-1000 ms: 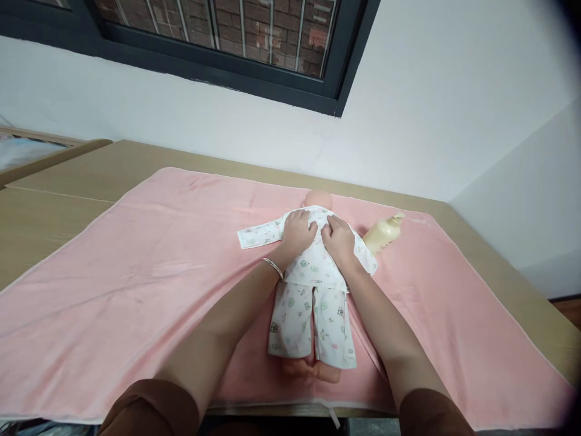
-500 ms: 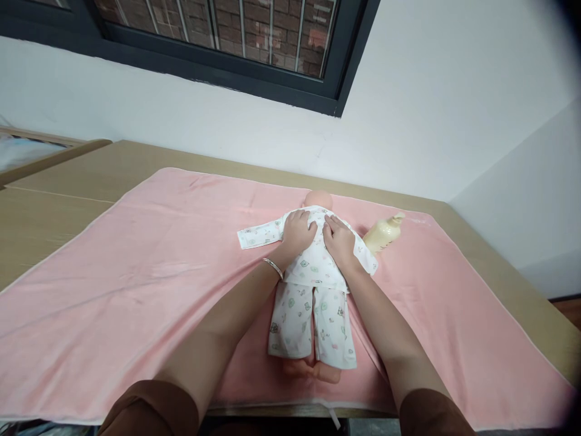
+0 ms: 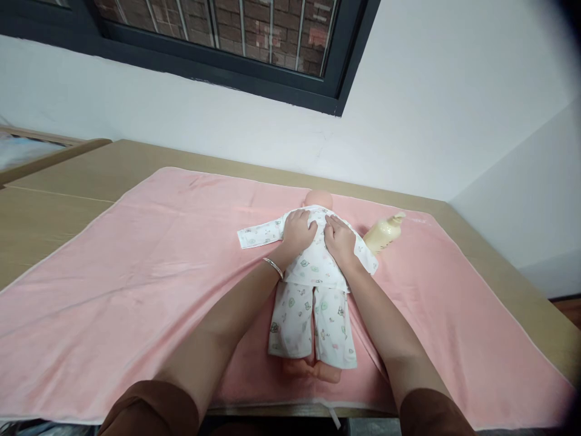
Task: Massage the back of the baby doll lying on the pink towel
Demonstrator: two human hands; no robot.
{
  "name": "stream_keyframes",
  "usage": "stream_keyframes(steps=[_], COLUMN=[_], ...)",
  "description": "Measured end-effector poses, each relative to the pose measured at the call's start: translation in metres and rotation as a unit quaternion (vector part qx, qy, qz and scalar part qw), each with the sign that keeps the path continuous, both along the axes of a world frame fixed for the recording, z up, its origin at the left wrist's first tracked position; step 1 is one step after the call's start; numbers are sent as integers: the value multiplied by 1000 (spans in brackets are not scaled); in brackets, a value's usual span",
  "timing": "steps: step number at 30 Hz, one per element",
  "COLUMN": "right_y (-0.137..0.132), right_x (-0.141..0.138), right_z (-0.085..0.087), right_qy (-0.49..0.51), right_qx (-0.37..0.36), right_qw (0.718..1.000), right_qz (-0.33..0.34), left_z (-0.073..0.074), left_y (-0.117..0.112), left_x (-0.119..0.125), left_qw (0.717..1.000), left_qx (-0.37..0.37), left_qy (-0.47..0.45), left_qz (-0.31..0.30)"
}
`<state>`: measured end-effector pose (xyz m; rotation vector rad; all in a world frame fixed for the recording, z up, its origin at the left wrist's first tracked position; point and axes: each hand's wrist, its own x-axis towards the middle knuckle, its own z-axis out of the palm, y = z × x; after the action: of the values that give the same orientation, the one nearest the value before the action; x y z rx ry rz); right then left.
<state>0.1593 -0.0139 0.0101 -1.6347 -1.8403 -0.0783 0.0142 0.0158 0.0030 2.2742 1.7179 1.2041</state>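
Observation:
A baby doll (image 3: pixel 313 266) in a white printed top and trousers lies on a pink blanket (image 3: pixel 136 272), its head away from me and its bare feet toward me. It seems to lie face down, though its face is hidden. My left hand (image 3: pixel 299 232) rests flat on the left side of the doll's upper body, fingers stretched toward the shoulder. On the other side my right hand (image 3: pixel 339 238) lies on the cloth with its fingers extended. A silver bangle (image 3: pixel 273 267) circles my left wrist. Neither hand grips anything.
Close to the doll's right-hand sleeve, a pale yellow bottle (image 3: pixel 384 232) lies tilted on the blanket. The blanket covers much of a wooden table (image 3: pixel 82 172), which stands against a white wall (image 3: pixel 399 121). A dark-framed window (image 3: pixel 272 85) is above.
My right hand has shifted very slightly on the doll's top. The left hand, the doll and the bottle stay where they were.

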Motion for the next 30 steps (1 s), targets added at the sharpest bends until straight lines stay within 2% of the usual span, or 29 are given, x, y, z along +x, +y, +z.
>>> stream_keyframes(steps=[17, 30], right_y=[-1, 0], right_x=[-3, -1], right_z=[2, 2], right_qy=[-7, 2], right_qx=[-7, -1], right_qw=[1000, 1000], right_qz=[-19, -8], left_z=[-1, -3], left_y=[0, 3], left_x=[0, 1], left_qw=[1000, 1000], left_qx=[4, 24], left_qy=[-5, -14], left_qz=[0, -4])
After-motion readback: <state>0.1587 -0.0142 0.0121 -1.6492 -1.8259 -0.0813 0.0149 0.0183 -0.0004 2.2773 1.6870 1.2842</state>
